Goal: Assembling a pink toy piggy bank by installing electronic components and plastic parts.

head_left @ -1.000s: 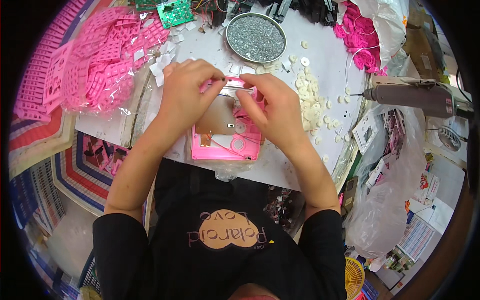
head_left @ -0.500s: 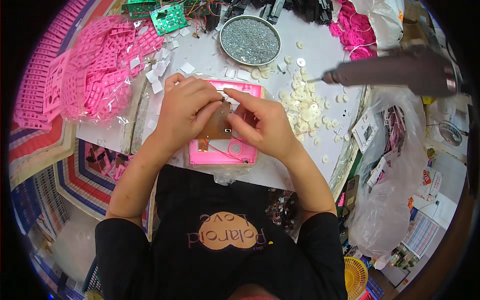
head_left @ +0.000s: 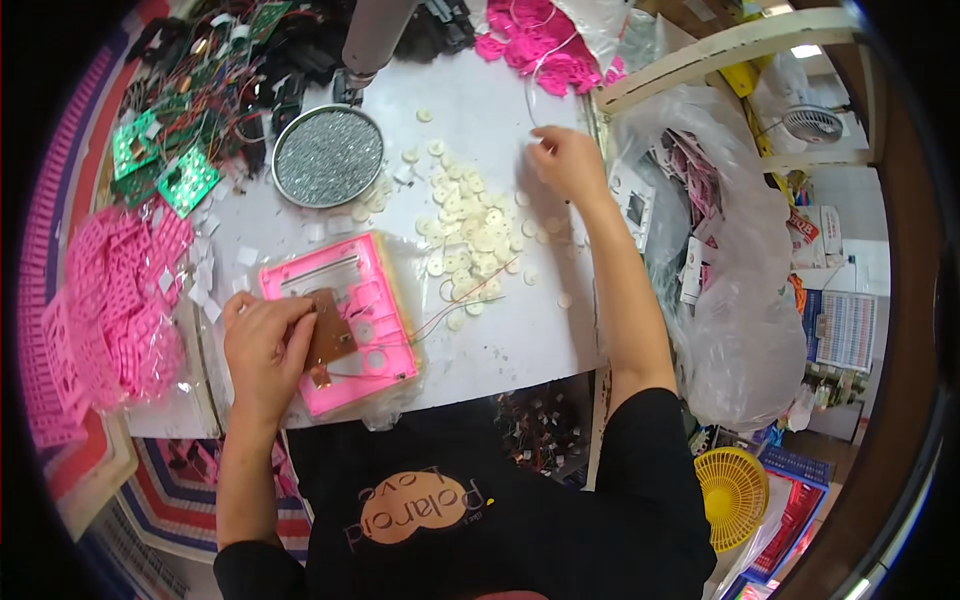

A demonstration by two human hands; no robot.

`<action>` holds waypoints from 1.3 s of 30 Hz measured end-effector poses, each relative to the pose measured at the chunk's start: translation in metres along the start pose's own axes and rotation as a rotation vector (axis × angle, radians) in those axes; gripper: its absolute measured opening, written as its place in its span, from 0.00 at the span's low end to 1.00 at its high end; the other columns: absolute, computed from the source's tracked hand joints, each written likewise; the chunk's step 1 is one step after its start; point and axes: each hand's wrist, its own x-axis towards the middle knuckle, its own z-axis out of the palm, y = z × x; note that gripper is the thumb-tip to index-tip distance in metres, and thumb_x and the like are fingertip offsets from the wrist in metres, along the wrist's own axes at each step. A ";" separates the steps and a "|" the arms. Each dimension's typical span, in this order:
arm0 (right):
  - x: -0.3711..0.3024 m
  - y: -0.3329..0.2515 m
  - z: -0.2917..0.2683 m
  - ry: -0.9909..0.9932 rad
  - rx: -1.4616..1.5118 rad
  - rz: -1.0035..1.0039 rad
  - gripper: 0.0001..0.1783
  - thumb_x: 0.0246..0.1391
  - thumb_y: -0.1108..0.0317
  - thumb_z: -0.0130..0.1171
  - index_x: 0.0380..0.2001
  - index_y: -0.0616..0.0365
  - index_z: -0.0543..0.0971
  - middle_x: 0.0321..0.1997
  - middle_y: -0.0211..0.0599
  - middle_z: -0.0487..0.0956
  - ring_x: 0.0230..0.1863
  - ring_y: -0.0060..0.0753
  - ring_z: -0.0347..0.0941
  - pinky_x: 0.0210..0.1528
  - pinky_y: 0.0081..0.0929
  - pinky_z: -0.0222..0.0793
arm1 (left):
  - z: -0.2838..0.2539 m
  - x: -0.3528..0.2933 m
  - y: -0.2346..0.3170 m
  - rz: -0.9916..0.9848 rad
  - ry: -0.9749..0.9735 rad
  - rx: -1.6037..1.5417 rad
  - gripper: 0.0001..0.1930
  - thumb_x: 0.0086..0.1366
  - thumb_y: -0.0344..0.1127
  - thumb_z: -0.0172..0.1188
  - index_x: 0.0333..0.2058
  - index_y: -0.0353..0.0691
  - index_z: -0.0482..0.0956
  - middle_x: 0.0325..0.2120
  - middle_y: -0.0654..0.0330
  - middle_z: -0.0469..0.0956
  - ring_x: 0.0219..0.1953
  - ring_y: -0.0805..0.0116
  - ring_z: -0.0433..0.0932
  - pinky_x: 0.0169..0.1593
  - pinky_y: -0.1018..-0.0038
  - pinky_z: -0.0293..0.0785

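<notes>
pinching left hand (head_left: 264,345): clamped on the brown board (head_left: 332,338), just right of it, over the pink casing (head_left: 392,312); a steady hold serves best.
right hand (head_left: 570,168): well right of the left, curled; cannot tell if gripping.
thin wires (head_left: 478,286): right of left hand; best untrapped.

There's a lane along the near edge of the worktop (head_left: 515,345), running right from the pink casing (head_left: 385,300)! Between that casing and the right hand (head_left: 570,165), though, a heap of white discs (head_left: 475,225) bars any low pass, thin wires (head_left: 452,308) trailing beside it. Farther back, a round tin (head_left: 328,156) blocks the way, grey tool (head_left: 376,38) jutting in behind; over left, bagged pink parts (head_left: 120,300) crowd in.
</notes>
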 end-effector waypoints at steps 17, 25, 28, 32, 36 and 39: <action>0.029 0.076 0.018 0.304 -0.091 -0.097 0.16 0.47 0.64 0.61 0.40 0.55 0.84 0.44 0.47 0.80 0.46 0.53 0.75 0.51 0.45 0.71 | 0.016 -0.013 -0.014 0.165 0.022 0.068 0.10 0.55 0.24 0.66 0.37 0.40 0.80 0.35 0.59 0.82 0.34 0.61 0.78 0.47 0.64 0.64; -0.079 0.179 -0.078 0.466 -0.015 0.363 0.13 0.49 0.65 0.60 0.37 0.59 0.85 0.35 0.44 0.84 0.35 0.42 0.80 0.42 0.34 0.75 | 0.024 -0.010 -0.011 0.191 -0.014 0.060 0.10 0.57 0.24 0.64 0.39 0.40 0.80 0.36 0.58 0.82 0.37 0.61 0.80 0.55 0.59 0.63; -0.103 0.208 -0.098 0.391 -0.138 0.375 0.13 0.51 0.66 0.61 0.37 0.61 0.85 0.34 0.45 0.85 0.33 0.38 0.82 0.41 0.31 0.75 | 0.026 -0.012 -0.022 0.196 -0.014 0.051 0.10 0.58 0.25 0.64 0.39 0.42 0.80 0.37 0.58 0.83 0.39 0.62 0.80 0.57 0.58 0.62; -0.121 0.142 -0.078 0.288 0.264 0.356 0.11 0.58 0.69 0.61 0.42 0.62 0.84 0.33 0.30 0.83 0.32 0.18 0.74 0.35 0.17 0.68 | 0.016 -0.011 -0.019 0.162 -0.061 0.095 0.13 0.57 0.28 0.66 0.42 0.46 0.82 0.39 0.63 0.83 0.39 0.66 0.81 0.58 0.59 0.61; -0.139 -0.043 -0.057 -0.119 0.735 0.247 0.11 0.58 0.73 0.61 0.44 0.63 0.83 0.32 0.26 0.82 0.31 0.15 0.73 0.36 0.16 0.69 | 0.014 -0.014 -0.026 0.190 -0.004 0.114 0.12 0.54 0.28 0.69 0.38 0.45 0.82 0.36 0.64 0.83 0.36 0.67 0.80 0.55 0.60 0.62; -0.142 -0.138 -0.021 -0.504 0.789 -0.091 0.20 0.53 0.77 0.62 0.50 0.60 0.80 0.26 0.24 0.79 0.25 0.12 0.71 0.28 0.16 0.66 | 0.015 -0.015 -0.025 0.201 0.022 0.108 0.12 0.53 0.28 0.69 0.37 0.45 0.81 0.36 0.65 0.83 0.35 0.68 0.80 0.55 0.60 0.62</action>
